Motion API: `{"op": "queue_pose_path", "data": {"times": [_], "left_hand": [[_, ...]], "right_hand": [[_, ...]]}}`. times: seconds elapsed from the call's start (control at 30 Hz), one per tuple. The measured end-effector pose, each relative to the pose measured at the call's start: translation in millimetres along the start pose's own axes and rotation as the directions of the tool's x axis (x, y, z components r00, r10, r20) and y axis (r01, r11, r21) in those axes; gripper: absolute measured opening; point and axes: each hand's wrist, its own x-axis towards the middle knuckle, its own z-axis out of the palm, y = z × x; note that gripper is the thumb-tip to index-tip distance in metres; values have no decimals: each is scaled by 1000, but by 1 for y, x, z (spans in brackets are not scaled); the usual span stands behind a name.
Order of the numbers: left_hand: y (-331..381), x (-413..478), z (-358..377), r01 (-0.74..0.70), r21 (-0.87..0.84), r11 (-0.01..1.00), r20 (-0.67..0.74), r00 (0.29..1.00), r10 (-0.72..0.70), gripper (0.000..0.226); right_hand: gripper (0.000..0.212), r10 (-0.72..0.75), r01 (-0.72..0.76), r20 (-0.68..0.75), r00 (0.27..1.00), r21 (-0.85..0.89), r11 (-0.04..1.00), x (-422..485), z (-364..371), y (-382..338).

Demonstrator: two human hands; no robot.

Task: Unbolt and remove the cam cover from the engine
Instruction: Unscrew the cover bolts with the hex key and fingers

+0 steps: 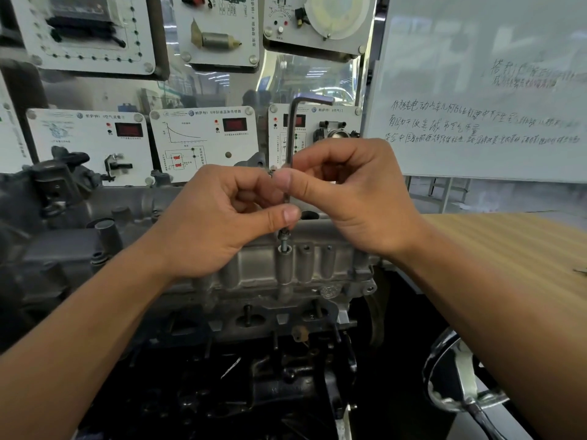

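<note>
Two bare hands meet above a grey metal cam cover [317, 268] on top of an engine [286, 315], centre of the scene. Both pinch the upright shaft of an L-shaped hex key [290, 138]: the left hand [216, 217] low, the right hand [355, 192] higher. The key's tip meets a bolt [282, 240] standing partly out of the cover. A whiteboard [476, 90] stands far right.
</note>
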Motion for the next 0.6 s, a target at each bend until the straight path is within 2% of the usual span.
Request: {"op": "queue_pose_path", "data": {"times": [0.23,0.43,0.6], "left_hand": [[2,-2,-7,-35,24,999,129,991,32,18],[-2,-2,-7,-32,29,999,116,993,29,16],[-2,-1,-3,-28,1,1000,56,998,28,20]], "right_hand": [[9,-57,46,139,989,81,996,1,-1,0],[15,-33,19,161,986,89,996,1,-1,2],[11,-30,29,99,995,13,1000,2,0,2]]}}
